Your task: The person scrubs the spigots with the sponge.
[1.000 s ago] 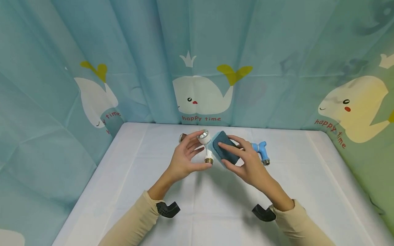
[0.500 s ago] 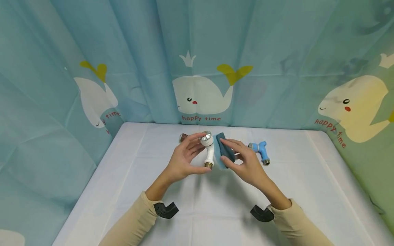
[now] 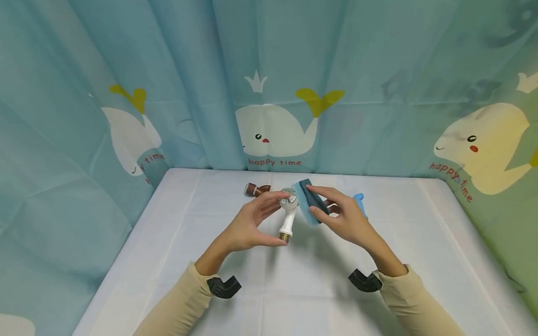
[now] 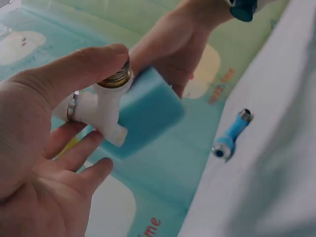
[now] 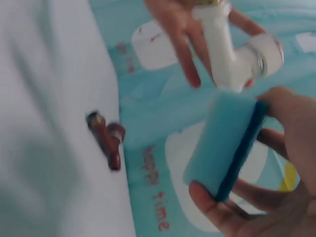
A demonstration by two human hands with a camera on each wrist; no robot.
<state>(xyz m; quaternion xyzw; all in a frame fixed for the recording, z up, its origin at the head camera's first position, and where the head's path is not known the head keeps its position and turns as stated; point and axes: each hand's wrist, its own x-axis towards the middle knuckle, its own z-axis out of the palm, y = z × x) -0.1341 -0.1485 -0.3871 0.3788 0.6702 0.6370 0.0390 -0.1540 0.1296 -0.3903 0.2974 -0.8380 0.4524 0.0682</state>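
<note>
- White-clothed table (image 3: 176, 261), whale-print curtain (image 3: 273, 93) behind.
- Left hand (image 3: 248, 224) pinches white faucet (image 3: 287, 219) end to end, above the table.
- Right hand (image 3: 349, 221) grips blue sponge (image 3: 308, 200) against faucet head; wiping step, next likely needs rotating faucet.
- Blue faucet (image 3: 359, 200), brown fitting (image 3: 256, 189) lie farther back.
</note>
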